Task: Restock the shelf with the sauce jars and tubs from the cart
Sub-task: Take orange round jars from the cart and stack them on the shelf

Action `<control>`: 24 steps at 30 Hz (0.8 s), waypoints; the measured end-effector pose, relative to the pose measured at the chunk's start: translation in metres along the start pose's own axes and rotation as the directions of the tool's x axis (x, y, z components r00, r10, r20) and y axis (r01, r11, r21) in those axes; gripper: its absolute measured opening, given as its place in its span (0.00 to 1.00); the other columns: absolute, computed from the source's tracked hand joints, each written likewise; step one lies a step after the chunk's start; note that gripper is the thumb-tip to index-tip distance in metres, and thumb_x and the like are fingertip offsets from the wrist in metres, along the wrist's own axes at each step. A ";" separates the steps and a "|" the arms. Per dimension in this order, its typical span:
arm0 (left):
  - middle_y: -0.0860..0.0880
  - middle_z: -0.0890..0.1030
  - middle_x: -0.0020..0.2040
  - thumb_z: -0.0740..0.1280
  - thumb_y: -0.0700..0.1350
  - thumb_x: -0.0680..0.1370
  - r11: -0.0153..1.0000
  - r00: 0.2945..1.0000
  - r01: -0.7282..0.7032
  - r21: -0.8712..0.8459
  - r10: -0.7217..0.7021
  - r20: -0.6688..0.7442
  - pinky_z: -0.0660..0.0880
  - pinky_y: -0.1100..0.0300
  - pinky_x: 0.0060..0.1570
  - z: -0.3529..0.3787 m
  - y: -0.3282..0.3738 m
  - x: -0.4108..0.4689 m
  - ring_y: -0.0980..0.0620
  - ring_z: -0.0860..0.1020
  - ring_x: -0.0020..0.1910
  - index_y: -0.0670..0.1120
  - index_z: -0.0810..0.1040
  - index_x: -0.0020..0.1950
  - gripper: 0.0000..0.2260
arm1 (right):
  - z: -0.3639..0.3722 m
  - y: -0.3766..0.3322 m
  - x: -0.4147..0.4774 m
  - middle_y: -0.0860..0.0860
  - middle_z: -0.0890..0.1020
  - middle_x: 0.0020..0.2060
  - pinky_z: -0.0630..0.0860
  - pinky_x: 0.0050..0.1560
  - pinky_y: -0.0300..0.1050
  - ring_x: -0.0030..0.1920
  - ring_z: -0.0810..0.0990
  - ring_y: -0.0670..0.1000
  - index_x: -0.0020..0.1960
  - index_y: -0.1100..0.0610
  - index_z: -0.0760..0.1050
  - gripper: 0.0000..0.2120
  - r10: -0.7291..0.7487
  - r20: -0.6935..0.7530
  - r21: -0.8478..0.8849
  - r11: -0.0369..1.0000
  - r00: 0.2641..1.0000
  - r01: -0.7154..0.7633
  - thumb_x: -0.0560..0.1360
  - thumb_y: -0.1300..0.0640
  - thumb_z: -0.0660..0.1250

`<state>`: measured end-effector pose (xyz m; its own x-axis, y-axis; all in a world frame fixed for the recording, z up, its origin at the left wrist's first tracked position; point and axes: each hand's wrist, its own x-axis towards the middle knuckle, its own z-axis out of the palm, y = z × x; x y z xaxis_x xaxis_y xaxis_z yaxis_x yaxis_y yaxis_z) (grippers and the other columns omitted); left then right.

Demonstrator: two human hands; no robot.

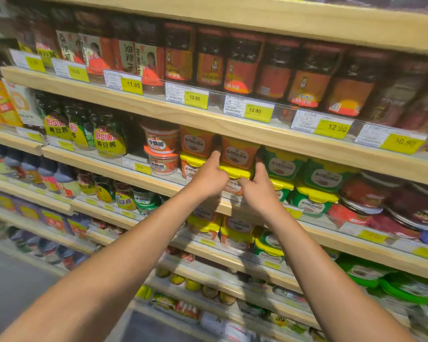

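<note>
Your two bare forearms reach up from the lower edge of the view and meet at the front edge of the middle shelf [114, 170]. Your left hand [209, 177] lays its forefinger straight up the left wall of the orange tub [237, 151]. Its other fingers are folded in by the yellow lid [235, 172] beneath, and you cannot tell whether they clasp anything. Your right hand [261, 191] grips the tub, with its fingers up the right wall and its thumb hooked across the front at the lid. The tub sits on that lid, which caps the lower tub [232, 190] at the shelf's front edge. The cart is out of view.

The tub looks slightly tilted. If you let go before it sits flat on the lid, it could slide forward over the front edge. The green tubs [284, 164] stand just beside your right fingers and the neighbouring orange stack [197, 141] just beside your left forefinger. Drawing either hand out sideways may drag or topple one of them. Pushing too hard towards the back could shift the lower tub as well.

The shelves are pale wood boards with clear strips along their front edges carrying yellow price tags [255, 111]. Further along to the left stand red-lidded cups [160, 141] and green bottles [109, 141]. On the board above are dark sauce jars [242, 65] with orange labels. More rows run below, and a grey floor [15, 280] shows at the lower left corner.
</note>
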<state>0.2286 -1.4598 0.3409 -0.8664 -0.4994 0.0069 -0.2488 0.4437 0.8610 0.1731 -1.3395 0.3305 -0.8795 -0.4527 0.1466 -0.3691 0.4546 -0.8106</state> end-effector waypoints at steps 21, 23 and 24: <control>0.52 0.68 0.69 0.62 0.37 0.78 0.986 0.956 -0.162 0.037 0.166 -0.242 0.75 0.48 0.61 0.001 -0.005 -0.036 0.52 0.76 0.59 0.53 0.65 0.73 0.25 | -0.004 -0.003 -0.015 0.50 0.70 0.70 0.70 0.67 0.51 0.67 0.71 0.51 0.74 0.52 0.61 0.28 -0.049 0.109 0.121 0.992 0.993 0.036 0.76 0.60 0.63; 0.52 0.71 0.63 0.62 0.36 0.77 0.967 0.920 -0.246 0.058 0.252 -0.301 0.76 0.52 0.52 0.011 -0.007 -0.040 0.56 0.75 0.50 0.53 0.69 0.66 0.20 | -0.010 0.001 -0.024 0.48 0.70 0.71 0.69 0.69 0.49 0.68 0.70 0.48 0.76 0.51 0.62 0.29 -0.055 0.061 0.134 0.990 0.997 0.046 0.77 0.59 0.65; 0.53 0.72 0.62 0.61 0.35 0.78 0.957 0.916 -0.286 0.039 0.285 -0.281 0.75 0.54 0.51 0.017 -0.005 -0.041 0.57 0.75 0.49 0.53 0.70 0.65 0.19 | -0.014 0.005 -0.028 0.46 0.73 0.68 0.70 0.67 0.46 0.65 0.72 0.46 0.73 0.51 0.67 0.26 -0.072 0.012 0.165 0.984 0.997 0.069 0.77 0.60 0.65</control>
<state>0.2584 -1.4291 0.3275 -0.7430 -0.5404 0.3948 -0.0076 0.5967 0.8025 0.1918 -1.3143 0.3304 -0.8470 -0.4935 0.1978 -0.3743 0.2893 -0.8810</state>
